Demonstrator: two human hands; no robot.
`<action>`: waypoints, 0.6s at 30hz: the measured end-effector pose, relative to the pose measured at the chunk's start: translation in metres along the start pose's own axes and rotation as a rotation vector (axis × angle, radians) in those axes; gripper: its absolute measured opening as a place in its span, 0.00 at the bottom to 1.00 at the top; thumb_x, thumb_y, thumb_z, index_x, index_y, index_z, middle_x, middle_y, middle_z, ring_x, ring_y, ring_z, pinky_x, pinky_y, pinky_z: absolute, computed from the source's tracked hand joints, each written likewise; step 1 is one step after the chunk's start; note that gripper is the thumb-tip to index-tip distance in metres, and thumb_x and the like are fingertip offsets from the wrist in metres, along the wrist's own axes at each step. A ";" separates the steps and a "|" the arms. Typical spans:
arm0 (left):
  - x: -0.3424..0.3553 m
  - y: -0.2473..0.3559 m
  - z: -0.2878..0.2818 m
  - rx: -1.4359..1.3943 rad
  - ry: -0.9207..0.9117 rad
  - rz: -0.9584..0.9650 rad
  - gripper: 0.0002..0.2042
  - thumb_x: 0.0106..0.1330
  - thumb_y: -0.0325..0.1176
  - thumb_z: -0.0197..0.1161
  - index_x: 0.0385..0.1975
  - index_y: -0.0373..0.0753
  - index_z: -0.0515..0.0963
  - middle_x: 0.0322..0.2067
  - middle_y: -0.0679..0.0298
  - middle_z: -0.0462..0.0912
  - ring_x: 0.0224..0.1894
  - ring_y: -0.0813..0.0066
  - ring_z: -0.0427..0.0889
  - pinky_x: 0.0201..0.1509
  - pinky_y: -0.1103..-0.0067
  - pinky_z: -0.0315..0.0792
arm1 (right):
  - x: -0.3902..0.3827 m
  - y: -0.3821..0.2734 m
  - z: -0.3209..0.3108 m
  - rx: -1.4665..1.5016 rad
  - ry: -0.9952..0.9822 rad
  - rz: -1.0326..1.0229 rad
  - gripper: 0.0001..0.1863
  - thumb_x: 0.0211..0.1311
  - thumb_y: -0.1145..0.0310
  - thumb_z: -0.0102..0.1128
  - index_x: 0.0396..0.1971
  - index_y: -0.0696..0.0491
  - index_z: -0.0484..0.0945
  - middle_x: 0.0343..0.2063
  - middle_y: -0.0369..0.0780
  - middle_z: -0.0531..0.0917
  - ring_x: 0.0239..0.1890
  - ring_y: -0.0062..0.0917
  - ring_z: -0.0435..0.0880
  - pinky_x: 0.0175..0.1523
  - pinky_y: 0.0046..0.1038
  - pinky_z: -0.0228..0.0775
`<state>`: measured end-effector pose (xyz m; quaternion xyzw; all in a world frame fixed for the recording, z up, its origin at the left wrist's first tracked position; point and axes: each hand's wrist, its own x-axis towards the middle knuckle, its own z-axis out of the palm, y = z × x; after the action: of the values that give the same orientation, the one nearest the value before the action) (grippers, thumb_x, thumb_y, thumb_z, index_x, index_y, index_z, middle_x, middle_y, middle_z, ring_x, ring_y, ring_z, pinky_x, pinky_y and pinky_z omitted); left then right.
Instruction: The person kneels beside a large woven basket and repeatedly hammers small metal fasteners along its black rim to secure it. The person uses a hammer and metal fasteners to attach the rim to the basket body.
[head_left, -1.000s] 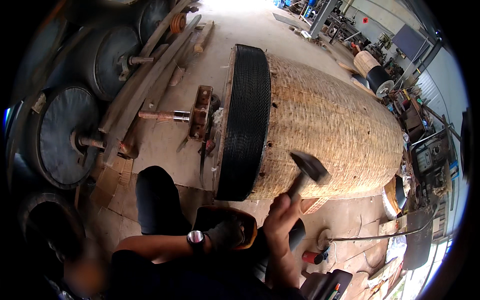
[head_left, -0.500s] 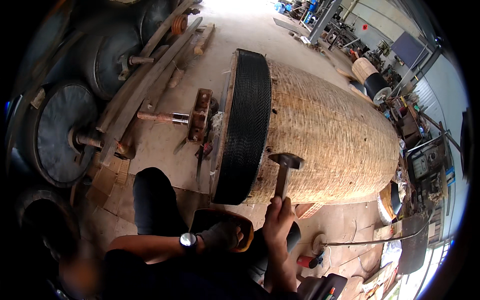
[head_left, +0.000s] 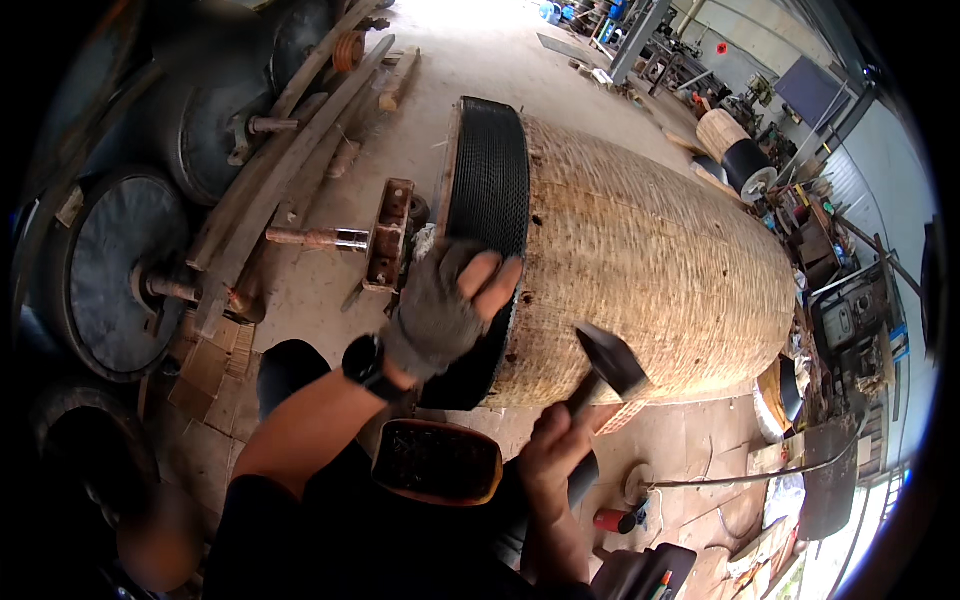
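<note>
A large drum wrapped in rough tan fibre lies before me, with a ribbed black band round its left end. My left hand, in a grey glove with bare fingertips, is at the band's right edge. Its fingers are bent together against the surface; whatever they pinch is too small or hidden. In my right hand is a hammer, its head raised near the drum's lower side. An open yellow-rimmed container with dark small contents rests at my lap.
A rusty shaft with a bracket sticks out from the drum's left end. Wooden beams and dark metal drums line the left side. A red can lies on the floor at lower right. Farther right stands a smaller drum.
My left hand has come up out of the container to the black band's edge. My right hand has shifted lower, and the hammer head has swung down to the right. My view has shifted slightly.
</note>
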<state>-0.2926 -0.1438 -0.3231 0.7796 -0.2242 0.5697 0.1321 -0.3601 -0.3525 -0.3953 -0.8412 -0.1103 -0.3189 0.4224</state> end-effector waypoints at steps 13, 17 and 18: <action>0.022 -0.034 0.038 0.259 -0.011 0.022 0.15 0.56 0.25 0.63 0.44 0.41 0.77 0.42 0.60 0.76 0.45 0.56 0.78 0.49 0.62 0.73 | -0.024 0.044 0.019 -0.029 -0.138 0.099 0.12 0.65 0.69 0.63 0.42 0.58 0.71 0.23 0.54 0.81 0.26 0.54 0.81 0.29 0.46 0.74; 0.029 -0.038 0.039 0.262 -0.039 0.003 0.16 0.56 0.22 0.60 0.46 0.41 0.76 0.44 0.60 0.75 0.47 0.53 0.77 0.50 0.61 0.72 | -0.048 0.045 0.008 0.023 -0.065 0.047 0.09 0.68 0.73 0.60 0.41 0.59 0.70 0.21 0.53 0.79 0.24 0.52 0.81 0.26 0.44 0.69; 0.031 -0.034 0.036 0.284 -0.064 0.008 0.16 0.56 0.22 0.60 0.46 0.42 0.77 0.44 0.59 0.75 0.47 0.53 0.76 0.50 0.62 0.72 | -0.052 0.045 0.006 0.038 -0.068 0.058 0.09 0.68 0.73 0.60 0.40 0.59 0.70 0.20 0.52 0.79 0.24 0.52 0.81 0.26 0.44 0.69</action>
<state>-0.2378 -0.1372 -0.3037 0.8072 -0.1487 0.5711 0.0110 -0.3773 -0.3711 -0.4595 -0.8463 -0.1063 -0.2756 0.4432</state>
